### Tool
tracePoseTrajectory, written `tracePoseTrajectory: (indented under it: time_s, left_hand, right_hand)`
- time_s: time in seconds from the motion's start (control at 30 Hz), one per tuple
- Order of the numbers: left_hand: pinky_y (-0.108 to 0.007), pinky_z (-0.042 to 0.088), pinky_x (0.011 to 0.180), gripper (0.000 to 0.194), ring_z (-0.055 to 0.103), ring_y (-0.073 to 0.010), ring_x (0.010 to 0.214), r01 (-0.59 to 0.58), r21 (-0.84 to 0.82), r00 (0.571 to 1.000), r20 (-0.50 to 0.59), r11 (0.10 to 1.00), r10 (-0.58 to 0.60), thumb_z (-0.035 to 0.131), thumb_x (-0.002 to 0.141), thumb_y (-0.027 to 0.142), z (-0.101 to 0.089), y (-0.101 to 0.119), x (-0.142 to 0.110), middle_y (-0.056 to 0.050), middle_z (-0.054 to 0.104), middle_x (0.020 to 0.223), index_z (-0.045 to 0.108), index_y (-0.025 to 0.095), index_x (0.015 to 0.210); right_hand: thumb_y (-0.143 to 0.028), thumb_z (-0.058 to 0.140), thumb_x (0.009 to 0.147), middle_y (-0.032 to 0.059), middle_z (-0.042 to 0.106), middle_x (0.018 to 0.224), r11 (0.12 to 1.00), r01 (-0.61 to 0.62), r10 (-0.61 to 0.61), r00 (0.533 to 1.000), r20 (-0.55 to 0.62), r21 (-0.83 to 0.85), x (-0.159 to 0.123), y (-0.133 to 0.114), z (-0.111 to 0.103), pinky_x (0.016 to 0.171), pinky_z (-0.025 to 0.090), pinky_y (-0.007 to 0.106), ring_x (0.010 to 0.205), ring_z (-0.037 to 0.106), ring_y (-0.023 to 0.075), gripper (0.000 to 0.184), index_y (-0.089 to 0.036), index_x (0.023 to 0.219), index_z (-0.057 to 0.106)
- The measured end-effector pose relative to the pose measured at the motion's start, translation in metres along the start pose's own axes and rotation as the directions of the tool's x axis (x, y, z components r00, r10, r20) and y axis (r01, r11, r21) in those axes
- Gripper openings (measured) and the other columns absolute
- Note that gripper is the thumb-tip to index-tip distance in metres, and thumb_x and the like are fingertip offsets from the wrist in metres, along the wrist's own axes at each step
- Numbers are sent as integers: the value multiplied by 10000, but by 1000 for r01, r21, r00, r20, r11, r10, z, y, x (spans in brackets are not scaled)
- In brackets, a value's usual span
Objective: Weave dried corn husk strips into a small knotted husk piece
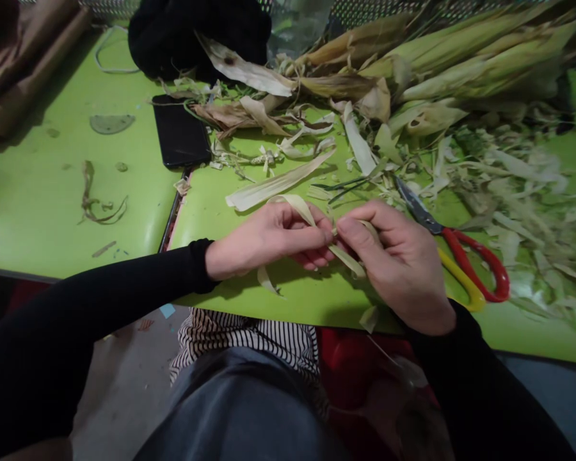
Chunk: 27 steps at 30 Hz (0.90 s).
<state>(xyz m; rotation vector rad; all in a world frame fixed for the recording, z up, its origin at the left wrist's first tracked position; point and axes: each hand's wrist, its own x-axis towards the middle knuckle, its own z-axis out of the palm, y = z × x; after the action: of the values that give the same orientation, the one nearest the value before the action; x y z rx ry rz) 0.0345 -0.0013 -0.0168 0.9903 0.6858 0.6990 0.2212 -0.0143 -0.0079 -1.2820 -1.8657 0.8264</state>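
Pale strips of corn husk (301,206) run between my two hands, just above the green table near its front edge. My left hand (278,234) pinches a strip between thumb and fingers, with one band curving over the fingers. Thumb and forefinger of my right hand (396,256) are pressed together on the husk right beside the left fingertips. Exactly how the strips cross or join there is hidden by the fingers. Scissors (454,246) with one red and one yellow handle lie beside my right hand. A wide flat husk piece (278,184) rests beyond my left hand.
A heap of whole corn husks (461,57) lies at the back right, with shredded scraps (523,198) in front. A black phone (181,131), a clear protractor (111,123) and a dried husk twist (96,198) lie to the left. A black cloth bundle (192,38) sits behind.
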Motion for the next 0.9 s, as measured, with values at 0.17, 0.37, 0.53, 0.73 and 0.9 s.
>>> tracePoseTrajectory:
  time_s: [0.17, 0.37, 0.53, 0.73, 0.9]
  left_hand:
    - [-228, 600, 710, 249, 704, -105, 666, 122, -38, 992, 46, 992, -120, 830, 767, 276, 1, 0, -1, -46, 735, 728, 652, 105, 797]
    - [-241, 598, 726, 255, 695, -100, 657, 144, -93, 988, 61, 985, -139, 840, 762, 266, 2, -5, 0, -47, 731, 720, 662, 96, 829]
    - [-232, 593, 755, 215, 700, -98, 687, 107, -229, 991, -53, 968, -123, 592, 957, 210, 5, -3, 3, -71, 731, 745, 667, 83, 801]
    - [-179, 563, 668, 234, 668, -75, 616, 50, -289, 979, -176, 956, -104, 504, 979, 172, 7, 3, 3, -14, 692, 674, 633, 123, 790]
    - [-174, 556, 720, 109, 671, -62, 664, -44, -108, 981, -190, 993, 23, 659, 897, 181, 1, 0, 3, 13, 682, 695, 635, 122, 809]
  right_hand:
    - [-413, 608, 949, 5, 682, 690, 998, 35, -34, 999, 20, -55, -1, -3, 1, 585, 461, 328, 598, 581, 171, 243, -264, 763, 657]
    - [-417, 625, 943, -8, 645, 666, 999, -8, 9, 999, 35, -50, 3, 1, 1, 604, 470, 316, 609, 579, 162, 248, -261, 749, 626]
    - [-506, 614, 935, 31, 642, 934, 996, 81, -77, 992, -97, 35, 5, 13, -3, 743, 508, 348, 825, 622, 193, 261, -277, 1057, 595]
    - [-442, 657, 921, 72, 667, 871, 815, 332, -413, 908, -75, -475, 3, 13, -8, 874, 432, 455, 922, 608, 281, 192, -265, 858, 620]
    - [-383, 667, 919, 60, 711, 793, 845, 314, -338, 941, 23, -432, 4, 10, -6, 747, 437, 414, 778, 610, 255, 137, -269, 844, 682]
